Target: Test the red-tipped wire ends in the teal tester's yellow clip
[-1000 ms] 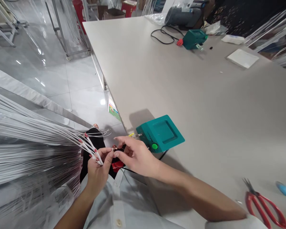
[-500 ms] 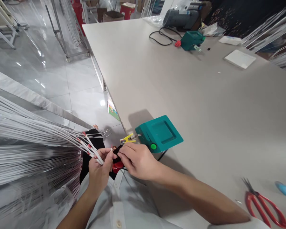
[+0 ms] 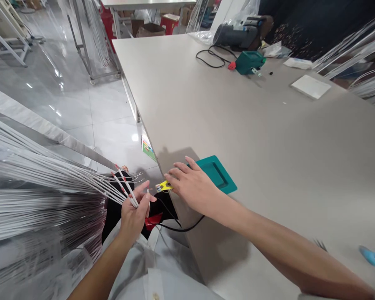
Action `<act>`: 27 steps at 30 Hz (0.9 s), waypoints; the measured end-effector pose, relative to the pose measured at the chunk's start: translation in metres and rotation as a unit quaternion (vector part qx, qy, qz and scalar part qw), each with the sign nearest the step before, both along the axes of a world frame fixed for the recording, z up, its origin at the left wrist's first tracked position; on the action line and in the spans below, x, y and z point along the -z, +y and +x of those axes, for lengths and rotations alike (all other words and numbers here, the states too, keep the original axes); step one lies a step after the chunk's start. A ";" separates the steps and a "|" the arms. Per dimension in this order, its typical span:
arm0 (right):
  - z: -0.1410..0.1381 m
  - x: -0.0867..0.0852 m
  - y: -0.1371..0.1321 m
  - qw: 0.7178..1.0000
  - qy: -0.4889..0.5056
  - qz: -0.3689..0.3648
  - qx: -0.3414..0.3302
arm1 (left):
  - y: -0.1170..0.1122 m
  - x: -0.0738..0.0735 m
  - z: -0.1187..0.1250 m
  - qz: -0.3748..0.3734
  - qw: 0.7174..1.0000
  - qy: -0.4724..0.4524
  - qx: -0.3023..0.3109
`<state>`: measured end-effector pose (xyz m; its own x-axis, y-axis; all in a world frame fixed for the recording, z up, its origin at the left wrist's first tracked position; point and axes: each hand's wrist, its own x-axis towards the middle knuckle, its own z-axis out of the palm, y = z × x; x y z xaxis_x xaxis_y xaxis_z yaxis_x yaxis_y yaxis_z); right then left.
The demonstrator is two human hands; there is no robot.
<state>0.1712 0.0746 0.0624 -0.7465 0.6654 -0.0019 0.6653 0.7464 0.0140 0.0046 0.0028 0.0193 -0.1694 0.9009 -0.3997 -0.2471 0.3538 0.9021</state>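
Note:
My left hand [image 3: 135,212] is closed around several white wires [image 3: 120,196] with red marks near their ends. One short wire end sticks up between the thumb and fingertips, with a thin copper-coloured tip. Fingers apart, my right hand [image 3: 195,183] lies over a teal machine [image 3: 217,173] with a shallow tray on top. Whether the palm presses on the machine I cannot tell. From the machine's front, a yellow clip-like head [image 3: 164,186] points toward my left hand. The machine's green button, seen earlier, is hidden under the right hand.
Red material [image 3: 153,221] and a black cable [image 3: 187,229] are by the table edge. At right are a blue ring [image 3: 373,258] and dark tool tips [image 3: 320,244]. A second teal machine [image 3: 250,62] and a white box [image 3: 311,86] stand farther back. Wire bundles [image 3: 43,166] hang at left.
My right hand has left the left hand's fingertips, opened, and moved up and right onto the teal machine. The left hand keeps the wires. My forearm now covers the red-handled tool.

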 end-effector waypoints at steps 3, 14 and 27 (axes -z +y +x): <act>-0.002 0.000 0.004 1.000 -0.006 -0.017 -0.006 | 0.002 0.001 0.003 0.004 1.000 -0.010 0.001; -0.002 0.005 0.008 0.999 -0.020 -0.035 -0.003 | 0.006 0.008 0.011 0.008 1.000 -0.005 0.021; -0.002 0.006 0.005 0.999 -0.022 -0.030 0.008 | 0.004 0.011 0.008 -0.005 0.999 0.041 0.017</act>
